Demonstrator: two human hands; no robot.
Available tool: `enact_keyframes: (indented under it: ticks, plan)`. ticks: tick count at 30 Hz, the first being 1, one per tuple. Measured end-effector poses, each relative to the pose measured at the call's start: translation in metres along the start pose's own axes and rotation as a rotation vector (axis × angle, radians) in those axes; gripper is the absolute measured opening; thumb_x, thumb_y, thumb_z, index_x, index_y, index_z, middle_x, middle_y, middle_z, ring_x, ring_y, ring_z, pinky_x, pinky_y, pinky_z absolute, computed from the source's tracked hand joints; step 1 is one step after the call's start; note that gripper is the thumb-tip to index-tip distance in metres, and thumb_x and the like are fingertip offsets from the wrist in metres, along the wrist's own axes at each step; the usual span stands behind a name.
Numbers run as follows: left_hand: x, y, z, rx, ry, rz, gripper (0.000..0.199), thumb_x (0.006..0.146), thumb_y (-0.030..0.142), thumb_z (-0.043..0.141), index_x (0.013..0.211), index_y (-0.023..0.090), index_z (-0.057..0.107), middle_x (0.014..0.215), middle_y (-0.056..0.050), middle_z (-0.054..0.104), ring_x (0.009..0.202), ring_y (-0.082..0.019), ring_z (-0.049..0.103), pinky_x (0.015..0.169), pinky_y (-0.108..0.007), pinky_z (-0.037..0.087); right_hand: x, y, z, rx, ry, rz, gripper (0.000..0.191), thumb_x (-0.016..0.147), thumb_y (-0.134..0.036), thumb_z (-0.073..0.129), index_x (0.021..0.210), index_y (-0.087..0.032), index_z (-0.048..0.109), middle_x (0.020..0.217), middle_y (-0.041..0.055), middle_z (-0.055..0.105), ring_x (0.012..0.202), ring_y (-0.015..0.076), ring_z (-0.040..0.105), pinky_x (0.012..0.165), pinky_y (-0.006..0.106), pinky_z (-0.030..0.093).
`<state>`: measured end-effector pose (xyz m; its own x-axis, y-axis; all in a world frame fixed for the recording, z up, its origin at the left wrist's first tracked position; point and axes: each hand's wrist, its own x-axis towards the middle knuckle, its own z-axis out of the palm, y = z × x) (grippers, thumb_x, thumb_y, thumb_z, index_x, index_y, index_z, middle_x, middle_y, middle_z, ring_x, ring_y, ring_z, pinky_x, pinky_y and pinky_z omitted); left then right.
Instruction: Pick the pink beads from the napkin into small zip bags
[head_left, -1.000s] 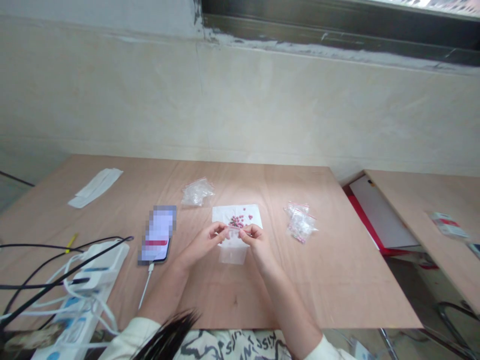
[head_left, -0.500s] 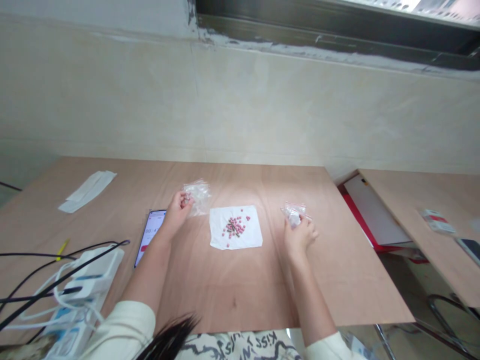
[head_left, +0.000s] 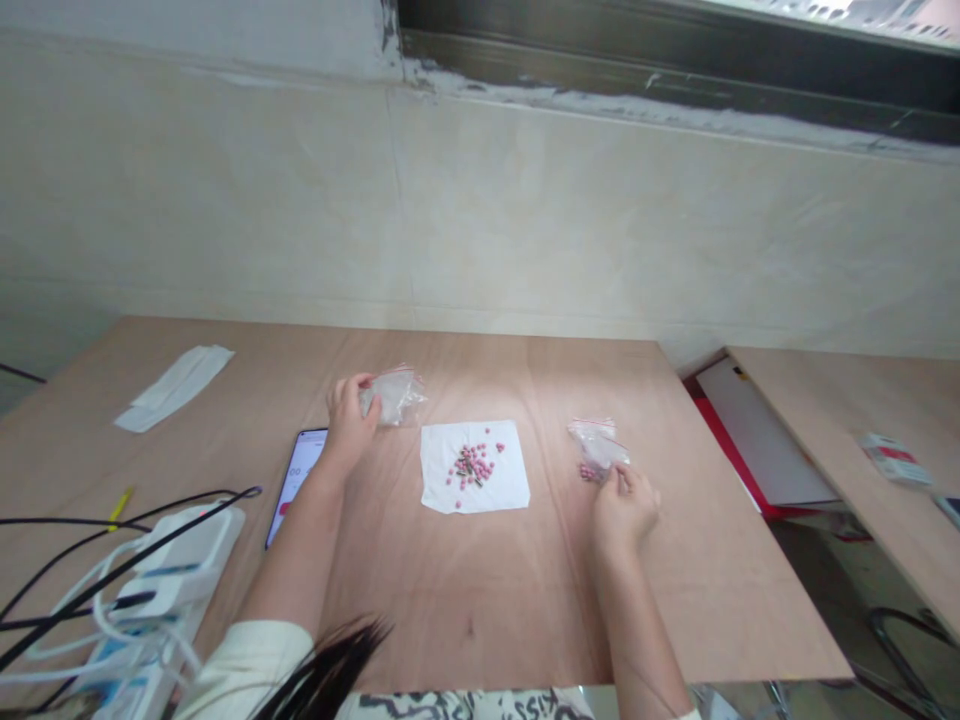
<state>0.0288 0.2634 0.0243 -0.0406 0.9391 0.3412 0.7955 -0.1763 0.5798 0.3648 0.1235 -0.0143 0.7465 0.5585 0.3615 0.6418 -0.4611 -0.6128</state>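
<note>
My left hand (head_left: 351, 418) closes its thumb and fingers on the left edge of a clear zip bag (head_left: 401, 397), perhaps several in a pile. Over on the right, my right hand (head_left: 628, 505) pinches the lower right corner of another clear zip bag (head_left: 598, 440). Small pink beads (head_left: 589, 472) show at that bag's lower left. Between the hands lies a white sheet (head_left: 439, 490), cloth or paper, with a loose heap of pink beads (head_left: 474, 464) and a few dark slim bits among them. Whether more lies under my fingers is hidden.
A phone (head_left: 300, 465) with a lit screen lies under my left forearm. White power strips (head_left: 180, 555) with black cables (head_left: 67, 590) crowd the near left. Folded white paper (head_left: 176, 388) rests at the far left. A second table (head_left: 840, 400) stands across a gap on the right.
My right hand has shifted from over its bag to the lower right corner, so the pink beads there now show. The left fingers have resettled slightly higher and left; the view has tilted a little.
</note>
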Motion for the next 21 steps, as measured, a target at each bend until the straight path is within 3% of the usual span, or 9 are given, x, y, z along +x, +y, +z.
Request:
enact_keyframes:
  ticks: [2,4,6,9,12,15,19,21]
  plan:
    - [-0.015,0.019,-0.008,-0.135,-0.117,0.051,0.019,0.077,0.02,0.044,0.094,0.015,0.052,0.089,-0.007,0.053,0.079,-0.018,0.049,0.078,-0.034,0.041,-0.001,-0.014,-0.015,0.119,0.044,0.059,0.026,0.073,-0.028,0.045,0.082,-0.013,0.063,0.084,0.0118,0.062,0.085,0.0243,0.05,0.077,0.038,0.036]
    - [-0.033,0.04,-0.013,-0.268,-0.313,0.105,0.019,0.08,0.023,0.042,0.094,0.017,0.053,0.093,-0.006,0.054,0.079,-0.016,0.05,0.075,-0.031,0.043,-0.008,-0.035,-0.028,0.319,-0.038,0.111,0.025,0.075,-0.032,0.047,0.084,-0.015,0.061,0.087,0.0093,0.06,0.085,0.0223,0.051,0.077,0.036,0.038]
    - [-0.052,0.061,-0.013,-0.396,-0.485,0.168,0.027,0.08,0.026,0.044,0.106,0.019,0.049,0.104,-0.007,0.052,0.088,-0.016,0.051,0.082,-0.03,0.041,-0.021,-0.057,-0.036,0.612,-0.333,0.143,0.022,0.075,-0.035,0.049,0.082,-0.016,0.059,0.084,0.0068,0.06,0.078,0.0189,0.054,0.072,0.033,0.042]
    - [-0.075,0.083,-0.01,-0.531,-0.636,0.22,0.034,0.082,0.027,0.044,0.115,0.022,0.045,0.114,-0.007,0.05,0.099,-0.017,0.049,0.086,-0.03,0.039,-0.045,-0.08,-0.036,0.868,-0.84,0.119,0.021,0.074,-0.037,0.052,0.073,-0.017,0.058,0.074,0.0035,0.058,0.066,0.015,0.053,0.06,0.028,0.044]
    - [-0.086,0.088,-0.011,-0.597,-0.731,0.242,0.021,0.082,0.025,0.044,0.096,0.021,0.058,0.094,-0.004,0.059,0.089,-0.016,0.053,0.079,-0.027,0.041,-0.063,-0.088,-0.028,0.884,-1.018,0.057,0.021,0.075,-0.037,0.05,0.071,-0.018,0.057,0.067,0.0015,0.055,0.063,0.0138,0.051,0.057,0.025,0.042]
    - [-0.09,0.085,-0.018,-0.611,-0.763,0.154,0.016,0.079,0.026,0.048,0.08,0.019,0.062,0.078,-0.002,0.059,0.075,-0.014,0.055,0.068,-0.025,0.043,-0.071,-0.088,-0.023,0.79,-0.996,-0.034,0.02,0.077,-0.036,0.047,0.072,-0.018,0.056,0.07,0.0023,0.055,0.068,0.0153,0.051,0.061,0.027,0.042]
    - [-0.092,0.084,-0.026,-0.638,-0.787,-0.022,0.016,0.075,0.029,0.054,0.068,0.015,0.06,0.064,0.0,0.055,0.059,-0.012,0.053,0.056,-0.022,0.042,-0.079,-0.094,-0.027,0.587,-0.617,-0.091,0.019,0.073,-0.036,0.051,0.082,-0.019,0.051,0.083,0.0049,0.053,0.08,0.0186,0.048,0.073,0.033,0.039]
    - [-0.093,0.086,-0.027,-0.654,-0.792,-0.079,0.016,0.073,0.029,0.055,0.065,0.015,0.057,0.06,0.001,0.054,0.055,-0.011,0.053,0.054,-0.022,0.042,-0.084,-0.101,-0.033,0.523,-0.523,-0.139,0.019,0.073,-0.035,0.053,0.08,-0.018,0.049,0.082,0.0045,0.052,0.081,0.0188,0.046,0.075,0.034,0.036]
